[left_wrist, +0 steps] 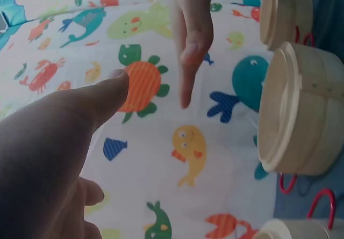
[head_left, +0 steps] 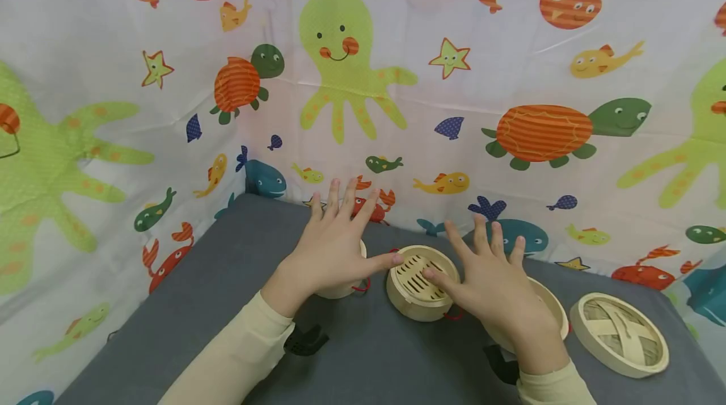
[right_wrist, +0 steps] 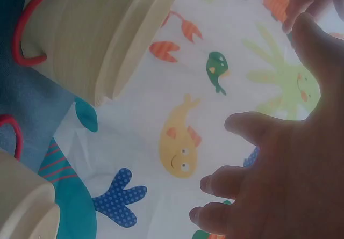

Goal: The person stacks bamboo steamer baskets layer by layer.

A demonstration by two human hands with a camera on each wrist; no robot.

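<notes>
We worked on a grey mat (head_left: 363,354) that covered the table, walled on the far side and the left by a white cloth (head_left: 510,46) printed with octopuses, turtles and fish. The mat's far edge met the cloth just beyond our fingertips; its left edge ran along the cloth too. The near middle of the mat lay bare between our sleeves.

Our left hand (head_left: 334,247) hovered flat, fingers spread and straight, holding nothing, its thumb reaching the left rim of the steamer (head_left: 421,282). Under its palm sat a small cup (head_left: 340,291), mostly hidden. Our right hand (head_left: 493,279) was likewise spread and held nothing, its thumb lying over the steamer's slatted floor. The steamer stood at the centre of the mat, between the two hands, with red loops at its sides.

A second basket (head_left: 553,310) sat under the right wrist, and a woven lid (head_left: 621,332) lay further right, near the mat's right edge, apart from both hands.
</notes>
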